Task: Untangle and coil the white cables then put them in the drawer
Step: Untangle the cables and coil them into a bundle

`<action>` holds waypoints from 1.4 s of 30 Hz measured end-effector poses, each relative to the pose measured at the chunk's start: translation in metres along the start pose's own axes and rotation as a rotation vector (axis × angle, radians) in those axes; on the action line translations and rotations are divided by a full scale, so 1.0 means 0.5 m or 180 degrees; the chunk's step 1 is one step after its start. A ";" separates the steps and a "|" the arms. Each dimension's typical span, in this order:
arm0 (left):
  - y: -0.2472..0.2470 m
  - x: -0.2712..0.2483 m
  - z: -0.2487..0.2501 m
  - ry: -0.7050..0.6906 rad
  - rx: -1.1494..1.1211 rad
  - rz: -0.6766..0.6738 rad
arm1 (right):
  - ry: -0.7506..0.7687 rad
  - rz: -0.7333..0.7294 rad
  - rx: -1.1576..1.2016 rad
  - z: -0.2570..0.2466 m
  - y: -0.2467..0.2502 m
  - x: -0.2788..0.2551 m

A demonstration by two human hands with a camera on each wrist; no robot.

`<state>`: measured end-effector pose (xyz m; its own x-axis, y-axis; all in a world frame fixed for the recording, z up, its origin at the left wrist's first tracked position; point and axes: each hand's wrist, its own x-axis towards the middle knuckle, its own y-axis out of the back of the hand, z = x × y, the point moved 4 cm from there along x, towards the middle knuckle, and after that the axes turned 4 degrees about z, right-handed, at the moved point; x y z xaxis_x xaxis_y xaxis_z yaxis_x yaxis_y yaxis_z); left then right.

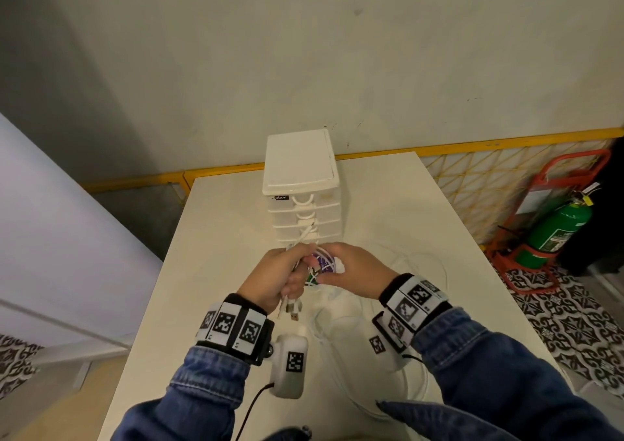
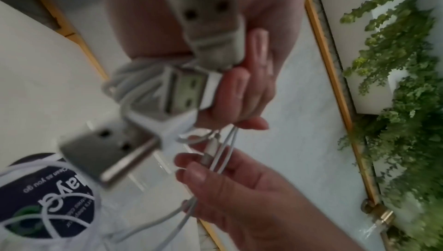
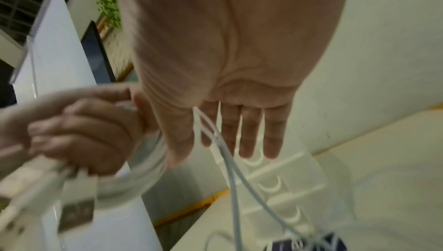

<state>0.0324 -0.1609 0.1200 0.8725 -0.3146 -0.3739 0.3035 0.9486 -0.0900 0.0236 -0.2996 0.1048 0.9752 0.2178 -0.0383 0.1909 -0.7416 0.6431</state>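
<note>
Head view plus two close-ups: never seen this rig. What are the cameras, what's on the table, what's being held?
No robot here: a person with a camera on the head and one strapped to each wrist. The wide picture is the head camera looking down; the close-ups look along each hand.

On the white table stands a small drawer unit, all drawers shut, with loose white cable lying to the right.

The left hand grips a bundle of white cables with USB plugs sticking out. The right hand pinches two thin strands. A dark labelled pack is caught in the tangle.
</note>
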 end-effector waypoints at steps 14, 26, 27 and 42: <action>-0.044 -0.021 0.002 -0.0200 0.0148 -0.0928 | 0.0555 0.1395 0.0810 0.002 0.059 0.021; 0.028 -0.008 0.087 -0.1506 -0.2641 -0.0534 | -0.0047 0.0253 0.0152 0.064 -0.051 0.000; 0.037 -0.007 0.092 -0.1541 -0.2728 -0.0453 | -0.0059 0.0148 0.0088 0.066 -0.060 -0.002; 0.069 -0.002 0.087 -0.1970 0.0586 0.1476 | 0.1507 0.0576 -0.0205 -0.082 -0.049 -0.011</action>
<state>0.0587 -0.1292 0.1572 0.9633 0.0973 0.2501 -0.1314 0.9836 0.1235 0.0089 -0.2568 0.1205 0.8317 0.3641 0.4192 0.0018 -0.7568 0.6537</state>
